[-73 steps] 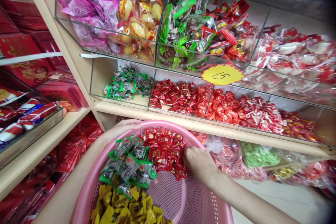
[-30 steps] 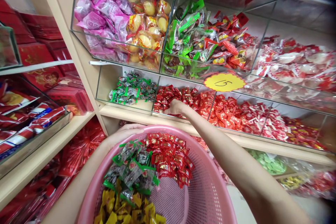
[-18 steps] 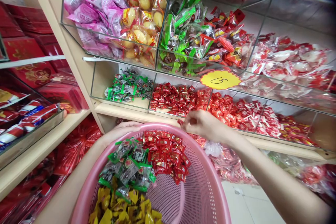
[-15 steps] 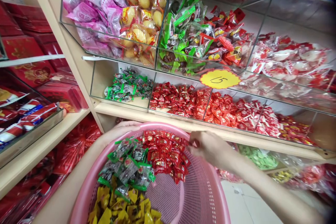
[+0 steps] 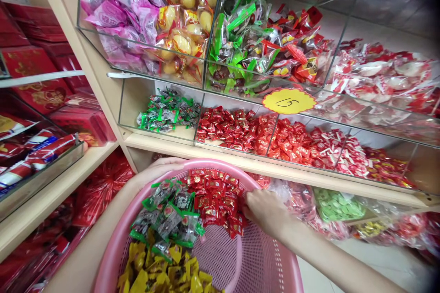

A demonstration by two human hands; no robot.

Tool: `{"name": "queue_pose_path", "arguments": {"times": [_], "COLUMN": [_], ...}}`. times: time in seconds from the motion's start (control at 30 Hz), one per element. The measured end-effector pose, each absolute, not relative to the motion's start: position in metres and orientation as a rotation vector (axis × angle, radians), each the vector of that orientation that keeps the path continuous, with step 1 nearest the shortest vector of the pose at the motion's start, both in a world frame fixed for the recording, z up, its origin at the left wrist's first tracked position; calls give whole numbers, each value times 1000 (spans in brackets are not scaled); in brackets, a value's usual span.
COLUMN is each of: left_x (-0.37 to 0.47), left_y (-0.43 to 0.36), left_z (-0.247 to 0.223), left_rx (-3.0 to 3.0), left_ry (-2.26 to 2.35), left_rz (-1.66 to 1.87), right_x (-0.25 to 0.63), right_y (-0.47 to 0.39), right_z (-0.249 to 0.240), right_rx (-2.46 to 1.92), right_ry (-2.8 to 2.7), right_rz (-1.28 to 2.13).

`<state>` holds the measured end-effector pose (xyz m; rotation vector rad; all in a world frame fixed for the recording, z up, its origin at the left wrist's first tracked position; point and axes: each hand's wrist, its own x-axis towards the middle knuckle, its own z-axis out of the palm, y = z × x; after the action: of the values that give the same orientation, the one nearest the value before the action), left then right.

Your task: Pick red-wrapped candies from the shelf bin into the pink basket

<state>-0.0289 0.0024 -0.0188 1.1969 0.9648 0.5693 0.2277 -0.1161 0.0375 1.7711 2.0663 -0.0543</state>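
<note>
A pink plastic basket [image 5: 271,256] with perforated walls is tilted toward me below the shelf. My left hand [image 5: 161,167] is closed over its far left rim. Over the right part of the rim, my right hand [image 5: 263,208] is curled, its fingertips hidden beside the red-wrapped candies [image 5: 216,199]; whatever it may hold cannot be made out. Green-and-clear wrapped candies [image 5: 173,215] lie left of the red ones. Yellow-wrapped candies [image 5: 161,270] fill the near left, and the basket's perforated floor shows at right.
Clear bins above hold small green candies [image 5: 168,112], red candies [image 5: 228,126] and orange-red candies [image 5: 292,139]. A yellow price tag [image 5: 288,100] reads 15. Wooden shelf edge [image 5: 220,152] runs just beyond the basket; bagged green sweets [image 5: 338,206] sit below it.
My right hand has moved down from above the basket's far right rim to beside the red candies. My left hand stays on the rim, and the basket has barely shifted.
</note>
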Motion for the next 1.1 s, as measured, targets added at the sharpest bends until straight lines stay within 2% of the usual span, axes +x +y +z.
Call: {"name": "queue_pose_path", "arguments": {"times": [0.47, 0.67, 0.9, 1.0, 1.1], "left_x": [-31, -31, -31, -30, -30], "left_y": [7, 4, 1, 1, -1], "left_z": [-24, -27, -22, -21, -20], "left_rx": [1307, 1225, 1182, 1206, 1183], "left_ry": [1012, 992, 954, 975, 990], "left_rz": [553, 601, 618, 633, 632], "right_x": [223, 240, 236, 226, 220], "right_y": [-117, -109, -36, 9, 47], "right_z": [25, 44, 86, 77, 58], "right_rx": [1839, 1905, 1987, 1798, 1694], "right_ry": [2083, 2173, 2690, 2893, 2856], "right_rz": [15, 46, 68, 2, -25]}}
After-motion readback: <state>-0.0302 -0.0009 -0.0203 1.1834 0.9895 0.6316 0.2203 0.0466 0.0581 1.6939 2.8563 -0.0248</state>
